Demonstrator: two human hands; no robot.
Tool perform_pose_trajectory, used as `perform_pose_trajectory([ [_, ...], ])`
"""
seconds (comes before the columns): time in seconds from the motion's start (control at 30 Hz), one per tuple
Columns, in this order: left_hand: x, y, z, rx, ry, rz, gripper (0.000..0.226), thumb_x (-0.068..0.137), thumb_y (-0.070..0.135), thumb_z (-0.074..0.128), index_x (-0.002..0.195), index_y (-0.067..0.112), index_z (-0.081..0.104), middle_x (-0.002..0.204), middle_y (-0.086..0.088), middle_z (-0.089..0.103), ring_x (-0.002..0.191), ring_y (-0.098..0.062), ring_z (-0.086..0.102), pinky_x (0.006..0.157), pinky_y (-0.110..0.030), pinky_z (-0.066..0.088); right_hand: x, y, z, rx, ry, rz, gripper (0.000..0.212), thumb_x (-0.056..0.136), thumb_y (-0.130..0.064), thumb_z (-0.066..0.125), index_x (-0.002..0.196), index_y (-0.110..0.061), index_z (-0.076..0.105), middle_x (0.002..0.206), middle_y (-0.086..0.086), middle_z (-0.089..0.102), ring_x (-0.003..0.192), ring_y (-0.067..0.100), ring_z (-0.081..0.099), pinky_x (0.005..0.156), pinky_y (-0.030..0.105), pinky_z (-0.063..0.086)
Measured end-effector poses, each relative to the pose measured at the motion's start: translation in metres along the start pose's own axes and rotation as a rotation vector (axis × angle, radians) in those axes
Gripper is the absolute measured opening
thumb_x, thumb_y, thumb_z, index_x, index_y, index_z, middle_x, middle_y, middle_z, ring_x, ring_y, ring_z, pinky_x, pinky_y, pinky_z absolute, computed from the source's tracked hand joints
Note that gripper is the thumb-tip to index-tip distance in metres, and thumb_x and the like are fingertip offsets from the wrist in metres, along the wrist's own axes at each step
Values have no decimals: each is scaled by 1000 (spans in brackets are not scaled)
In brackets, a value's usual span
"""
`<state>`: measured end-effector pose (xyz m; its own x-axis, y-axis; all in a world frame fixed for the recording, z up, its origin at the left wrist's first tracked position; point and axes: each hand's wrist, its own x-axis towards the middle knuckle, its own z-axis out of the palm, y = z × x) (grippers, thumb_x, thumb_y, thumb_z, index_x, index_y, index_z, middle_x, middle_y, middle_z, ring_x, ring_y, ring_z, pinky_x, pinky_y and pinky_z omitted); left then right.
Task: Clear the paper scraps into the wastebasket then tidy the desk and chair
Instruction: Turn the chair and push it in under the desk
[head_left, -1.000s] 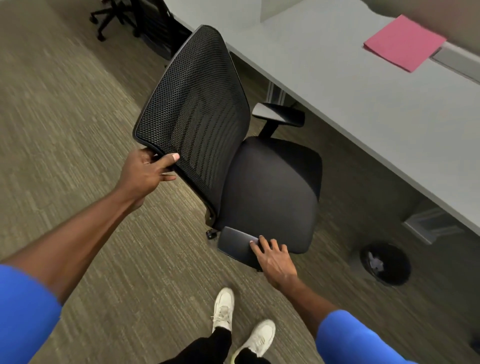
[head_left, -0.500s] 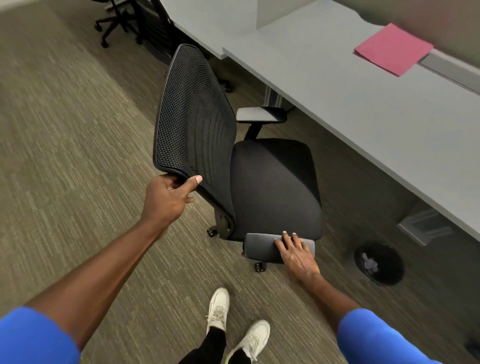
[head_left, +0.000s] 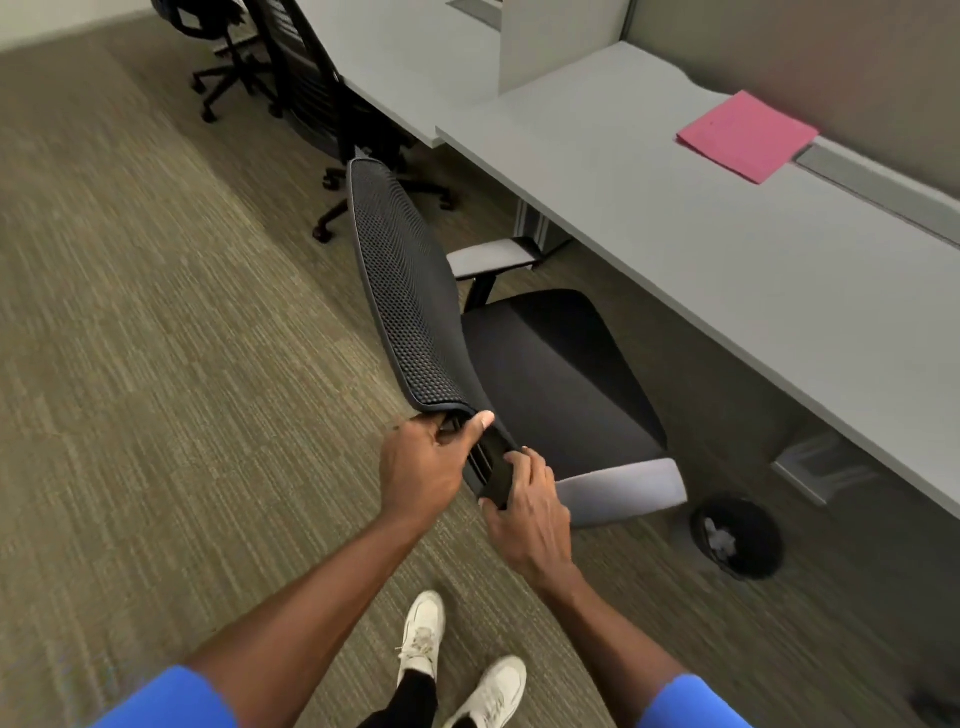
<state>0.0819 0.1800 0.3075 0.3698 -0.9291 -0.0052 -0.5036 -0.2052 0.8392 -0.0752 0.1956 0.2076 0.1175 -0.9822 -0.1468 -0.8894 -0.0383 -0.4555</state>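
A black office chair (head_left: 545, 374) with a mesh back stands beside the grey desk (head_left: 701, 249), its seat facing the desk edge. My left hand (head_left: 423, 467) grips the top edge of the mesh backrest. My right hand (head_left: 524, 512) is closed on the same backrest edge just to the right, next to the grey armrest (head_left: 623, 488). A round black wastebasket (head_left: 737, 540) with white paper scraps inside sits on the carpet under the desk edge. A pink folder (head_left: 745, 136) lies on the desk top at the far right.
A second black chair (head_left: 322, 104) stands at the neighbouring desk farther back, its wheeled base close to my chair's back. A divider panel (head_left: 561, 41) separates the desks. A grey desk leg (head_left: 810, 467) stands beyond the wastebasket. My white shoes (head_left: 457, 670) are on the carpet.
The chair has turned so its back now faces me edge-on. My right hand left the armrest and took hold of the backrest beside my left hand.
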Motion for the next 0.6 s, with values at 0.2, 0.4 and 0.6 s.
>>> perform_pose_trajectory([
  [0.2, -2, -21, -23, 43, -203, 89, 62, 79, 84, 65, 110, 32, 78, 72, 11, 79, 62, 2, 72, 62, -30, 60, -22, -21, -32, 178, 352, 159, 69, 78, -48, 76, 136, -24, 46, 139, -1, 52, 125, 23, 59, 85, 46, 64],
  [0.4, 53, -48, -96, 38, -131, 164, 117, 64, 103, 51, 140, 14, 66, 132, 0, 75, 91, -14, 77, 78, -24, 59, -42, -54, -71, 121, 555, -11, 89, 85, -75, 65, 152, -21, 44, 162, 4, 43, 143, 19, 48, 111, 33, 41],
  [0.6, 127, -33, -135, 111, -61, 240, 110, 71, 103, 42, 147, 24, 53, 136, -17, 71, 111, -28, 74, 80, -21, 55, -43, -97, -85, 15, 573, -68, 82, 90, -78, 58, 149, -21, 53, 161, 7, 46, 144, 23, 49, 112, 43, 41],
])
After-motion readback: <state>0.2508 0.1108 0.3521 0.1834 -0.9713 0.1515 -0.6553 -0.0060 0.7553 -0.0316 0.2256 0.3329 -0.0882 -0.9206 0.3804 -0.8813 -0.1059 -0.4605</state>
